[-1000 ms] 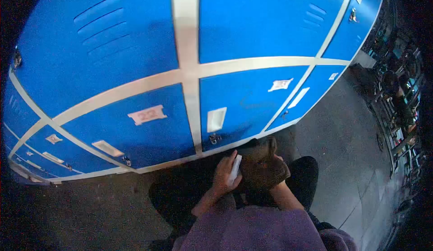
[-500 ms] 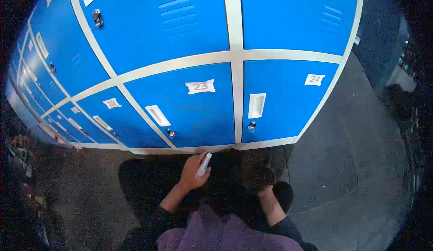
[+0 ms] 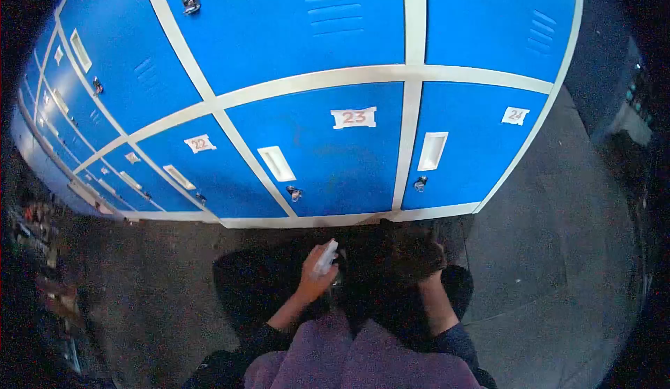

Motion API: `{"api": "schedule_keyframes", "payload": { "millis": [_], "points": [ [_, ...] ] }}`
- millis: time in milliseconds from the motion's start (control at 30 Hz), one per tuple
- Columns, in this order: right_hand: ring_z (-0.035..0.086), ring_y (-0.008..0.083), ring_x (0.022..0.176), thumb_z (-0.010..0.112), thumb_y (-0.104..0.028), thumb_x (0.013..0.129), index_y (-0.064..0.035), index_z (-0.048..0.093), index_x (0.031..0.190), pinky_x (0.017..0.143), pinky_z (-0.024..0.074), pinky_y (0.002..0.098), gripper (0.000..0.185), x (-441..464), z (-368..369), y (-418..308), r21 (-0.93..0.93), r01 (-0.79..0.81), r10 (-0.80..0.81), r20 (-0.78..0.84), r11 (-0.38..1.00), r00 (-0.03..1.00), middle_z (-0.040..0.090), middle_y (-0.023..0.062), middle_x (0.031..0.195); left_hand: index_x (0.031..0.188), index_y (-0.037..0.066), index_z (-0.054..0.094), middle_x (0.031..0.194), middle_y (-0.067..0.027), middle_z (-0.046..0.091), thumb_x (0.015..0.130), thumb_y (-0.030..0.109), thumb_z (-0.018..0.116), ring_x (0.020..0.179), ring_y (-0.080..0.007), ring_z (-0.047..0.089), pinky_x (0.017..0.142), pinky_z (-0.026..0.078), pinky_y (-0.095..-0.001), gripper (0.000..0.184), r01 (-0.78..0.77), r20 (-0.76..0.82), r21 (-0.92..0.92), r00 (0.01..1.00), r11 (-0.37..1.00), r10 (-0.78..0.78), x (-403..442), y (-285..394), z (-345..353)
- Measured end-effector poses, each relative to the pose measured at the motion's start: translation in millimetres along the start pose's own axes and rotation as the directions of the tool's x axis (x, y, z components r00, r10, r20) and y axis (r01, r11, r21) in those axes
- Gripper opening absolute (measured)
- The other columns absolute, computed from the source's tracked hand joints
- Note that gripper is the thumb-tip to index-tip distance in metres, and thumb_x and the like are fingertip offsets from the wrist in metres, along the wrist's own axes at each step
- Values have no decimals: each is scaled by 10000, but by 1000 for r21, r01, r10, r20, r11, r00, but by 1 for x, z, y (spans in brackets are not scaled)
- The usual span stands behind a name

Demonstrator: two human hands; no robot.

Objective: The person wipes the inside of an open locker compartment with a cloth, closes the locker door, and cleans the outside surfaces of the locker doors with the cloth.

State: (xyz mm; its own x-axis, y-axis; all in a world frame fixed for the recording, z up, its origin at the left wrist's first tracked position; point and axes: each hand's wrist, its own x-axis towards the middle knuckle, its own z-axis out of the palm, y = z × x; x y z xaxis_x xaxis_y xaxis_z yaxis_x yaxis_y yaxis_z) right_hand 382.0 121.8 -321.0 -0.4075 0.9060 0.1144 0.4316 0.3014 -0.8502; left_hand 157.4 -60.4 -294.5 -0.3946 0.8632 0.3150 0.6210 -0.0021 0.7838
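My left hand (image 3: 315, 275) is closed around a narrow white bottle-like object (image 3: 326, 258), held at a tilt low in front of the lockers. My right hand (image 3: 433, 279) is beside it to the right, its fingers hidden by a dark brown cloth-like bundle (image 3: 415, 253). Whether the fingers grip that bundle is hard to see in the shadow. Just beyond both hands stand blue locker doors numbered 23 (image 3: 328, 155) and 24 (image 3: 474, 155), both closed. Neither hand touches the doors.
Locker 22 (image 3: 230, 172) and more blue lockers run off to the left. Small metal locks (image 3: 294, 193) stick out from the doors. A pale base rail (image 3: 335, 220) meets the dark floor (image 3: 551, 270). My knees are bent below the hands.
The view has swung, so the lockers sit further right and slightly higher. Both hands appear further right, and the left still holds the white object.
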Motion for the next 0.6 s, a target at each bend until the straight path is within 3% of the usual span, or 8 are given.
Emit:
{"api": "schedule_keyframes", "payload": {
  "millis": [100,167,200,267,333,400,500,600],
  "points": [
    [578,282,1074,541,-355,862,-119,628,1151,851,500,407,383,-12,-18,-29,-663,-36,44,-4,747,999,628,139,1151,1333,17,478,1082,-113,574,747,-28,620,964,-205,591,830,479,-323,605,-123,65,15,990,992,122,-1,-24,-13],
    [601,284,1010,542,-372,861,-91,587,1200,849,505,405,443,-19,-5,28,-243,-53,-7,-241,968,970,647,134,1084,1354,22,460,1095,-134,584,731,-35,609,995,-220,604,851,469,-320,643,-92,38,-266,994,960,106,-2,-9,-29],
    [625,283,948,536,-396,863,-69,549,1245,859,503,402,503,-19,7,65,236,28,66,-382,971,922,667,126,1017,1362,23,451,1093,-138,587,731,-33,604,998,-225,609,852,468,-319,652,-79,23,-311,996,947,91,-2,-2,-36],
    [602,267,1026,411,-380,949,-67,463,1332,897,493,408,497,-26,8,40,826,225,289,-416,517,862,633,108,1152,1378,26,431,1088,-143,590,730,-33,594,1000,-233,619,852,468,-320,671,-84,-28,-370,996,925,79,-5,-1,-47],
    [579,245,1061,469,-303,931,-71,485,1330,887,490,410,461,-19,1,69,-19,-89,74,-400,996,914,591,75,1229,1395,30,410,1082,-145,592,729,-34,583,996,-239,629,850,471,-322,691,-122,-100,-394,991,911,90,-14,-5,-55],
    [566,251,1082,450,-288,945,-65,483,1333,895,487,412,449,-11,1,104,-89,-124,90,-317,988,944,572,75,1255,1402,31,399,1077,-144,592,720,-29,584,973,-246,635,860,469,-338,710,-80,-113,-352,993,933,42,-16,8,-72],
    [573,271,1063,372,-335,982,-48,443,1355,909,489,402,476,6,10,142,802,-11,236,-163,597,958,591,100,1194,1412,27,381,1066,-150,591,696,-17,587,973,-263,629,882,460,-361,746,-101,-180,-267,982,958,54,-19,11,-85],
    [575,262,1055,392,-326,967,-47,442,1351,905,485,394,477,6,13,110,857,-7,217,-122,515,969,593,102,1191,1421,19,362,1054,-151,589,691,-14,587,982,-269,620,883,458,-362,764,-53,-218,-273,976,961,-8,-22,26,-94]
  ]
}}
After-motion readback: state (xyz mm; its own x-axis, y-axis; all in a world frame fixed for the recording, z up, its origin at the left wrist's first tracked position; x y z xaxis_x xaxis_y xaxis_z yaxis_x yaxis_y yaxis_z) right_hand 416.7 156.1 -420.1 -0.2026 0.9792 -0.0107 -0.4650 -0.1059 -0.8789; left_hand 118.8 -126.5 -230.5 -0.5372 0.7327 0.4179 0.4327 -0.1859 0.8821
